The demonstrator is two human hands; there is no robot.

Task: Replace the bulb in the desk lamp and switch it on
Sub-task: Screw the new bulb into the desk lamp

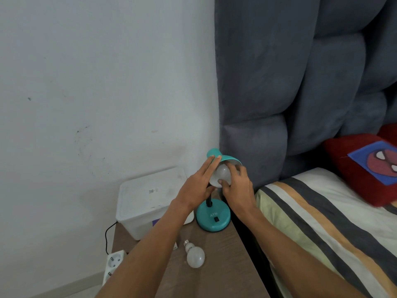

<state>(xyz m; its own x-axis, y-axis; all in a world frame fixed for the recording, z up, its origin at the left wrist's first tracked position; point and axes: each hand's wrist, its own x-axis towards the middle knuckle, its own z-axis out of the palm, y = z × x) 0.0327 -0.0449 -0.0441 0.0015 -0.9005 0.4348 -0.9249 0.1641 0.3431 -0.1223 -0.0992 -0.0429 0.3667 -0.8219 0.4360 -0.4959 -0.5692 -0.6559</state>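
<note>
A teal desk lamp stands on a brown bedside table [214, 265], its round base [212, 218] carrying a black switch. The teal shade [217, 155] is tilted toward me with a white bulb [221, 175] sitting in its mouth. My right hand [236, 186] grips that bulb with thumb and fingers. My left hand [199, 186] rests flat against the shade's left side, fingers extended, steadying it. A second white bulb [194, 255] lies loose on the table in front of the lamp, its screw cap pointing away from me.
A translucent white lidded box [148, 201] sits on the table's back left. A white power strip [112, 265] with a black cable hangs by the table's left edge. A grey padded headboard [290, 82] and a striped bed [322, 222] with a red pillow [365, 164] lie right.
</note>
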